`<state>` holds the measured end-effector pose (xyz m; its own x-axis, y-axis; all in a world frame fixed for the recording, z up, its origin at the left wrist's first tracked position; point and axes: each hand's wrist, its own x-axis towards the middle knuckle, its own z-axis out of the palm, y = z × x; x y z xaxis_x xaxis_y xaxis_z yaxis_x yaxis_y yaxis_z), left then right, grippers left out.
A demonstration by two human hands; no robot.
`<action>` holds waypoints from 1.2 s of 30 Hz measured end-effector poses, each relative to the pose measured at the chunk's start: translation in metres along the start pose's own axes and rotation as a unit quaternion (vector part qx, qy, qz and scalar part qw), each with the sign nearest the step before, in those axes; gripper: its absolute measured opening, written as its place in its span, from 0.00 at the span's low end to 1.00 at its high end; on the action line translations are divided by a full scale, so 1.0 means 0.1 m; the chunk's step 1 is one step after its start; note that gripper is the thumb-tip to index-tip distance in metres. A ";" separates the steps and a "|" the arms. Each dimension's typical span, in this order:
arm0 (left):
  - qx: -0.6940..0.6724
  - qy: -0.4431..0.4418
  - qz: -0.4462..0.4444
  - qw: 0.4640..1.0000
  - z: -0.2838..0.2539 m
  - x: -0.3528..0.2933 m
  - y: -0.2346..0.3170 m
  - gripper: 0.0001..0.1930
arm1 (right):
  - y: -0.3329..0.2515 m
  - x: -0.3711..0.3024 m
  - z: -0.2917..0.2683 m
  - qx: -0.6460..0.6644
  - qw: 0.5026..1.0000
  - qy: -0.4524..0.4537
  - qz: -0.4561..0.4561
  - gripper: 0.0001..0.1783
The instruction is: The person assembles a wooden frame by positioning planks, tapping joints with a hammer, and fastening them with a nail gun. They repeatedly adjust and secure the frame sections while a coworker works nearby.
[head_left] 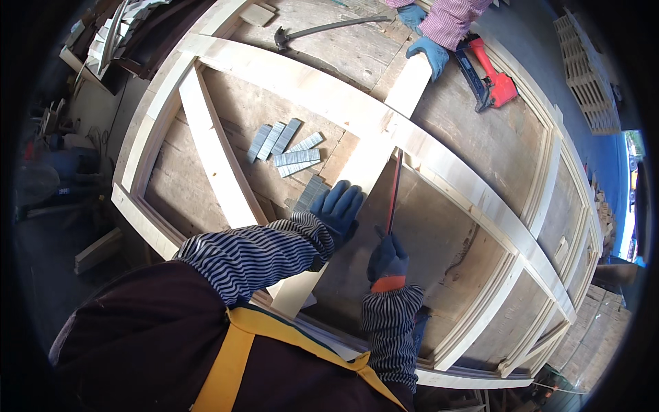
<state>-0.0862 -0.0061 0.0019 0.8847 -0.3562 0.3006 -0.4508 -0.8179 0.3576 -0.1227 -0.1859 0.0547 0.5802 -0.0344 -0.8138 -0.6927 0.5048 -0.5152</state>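
My left hand (338,208), in a dark blue glove, lies flat with its fingers stretched along a pale wooden crosspiece (367,165) of a large wooden frame (295,72). Just beside it, strips of collated staples (296,162) are scattered on brown boards, one of them partly behind the glove. My right hand (388,261), gloved too, is closed around a thin red-and-dark rod (394,192), whose exact kind I cannot make out. The rod points away from me, its far end at the joint of the crosspiece and the frame's long middle rail.
Across the frame, a co-worker's gloved hand (429,53) rests on the crosspiece's far end. A red-and-black nail gun (495,86) lies to its right, and a long-handled claw hammer (329,29) to its left. Scrap wood (123,31) is piled far left; a slatted pallet (585,75) stands far right.
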 end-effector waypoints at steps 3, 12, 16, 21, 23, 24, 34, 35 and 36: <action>0.019 0.002 -0.004 1.000 -0.02 -0.07 0.05 0.37 | -0.10 -0.27 0.22 -0.029 0.999 0.039 0.017 0.22; -0.018 -0.025 -0.021 0.999 -0.12 -0.05 0.05 0.36 | 0.65 0.09 0.20 0.067 0.994 0.037 -0.081 0.20; -0.034 -0.034 -0.005 0.999 -0.17 0.04 0.02 0.37 | 1.43 0.48 -0.13 -0.008 0.940 0.092 -0.327 0.20; -0.033 -0.039 -0.013 0.999 -0.20 -0.01 0.02 0.37 | 1.38 0.19 -0.24 -0.188 0.918 0.142 -0.318 0.22; -0.040 -0.035 -0.005 0.999 -0.18 0.01 0.01 0.38 | 1.39 0.16 -0.30 -0.209 0.911 0.136 -0.328 0.22; -0.042 -0.032 -0.001 0.999 -0.18 0.02 0.01 0.38 | 1.40 0.17 -0.29 -0.220 0.898 0.139 -0.355 0.22; -0.029 -0.022 -0.004 0.999 -0.14 0.07 0.04 0.38 | 1.64 0.40 -0.35 -0.109 0.921 0.050 -0.370 0.20; -0.025 -0.031 -0.012 0.999 -0.17 0.07 0.03 0.38 | 1.67 0.43 -0.25 -0.064 0.921 0.027 -0.382 0.20; -0.022 -0.039 -0.019 0.999 -0.18 0.08 0.02 0.38 | 1.68 0.44 -0.15 -0.020 0.919 0.004 -0.393 0.20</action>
<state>-0.0824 -0.0019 0.0211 0.9073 -0.3602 0.2167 -0.4194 -0.8116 0.4068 -0.2199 -0.1154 -0.0720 0.9052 -0.3815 -0.1873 -0.0760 0.2882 -0.9545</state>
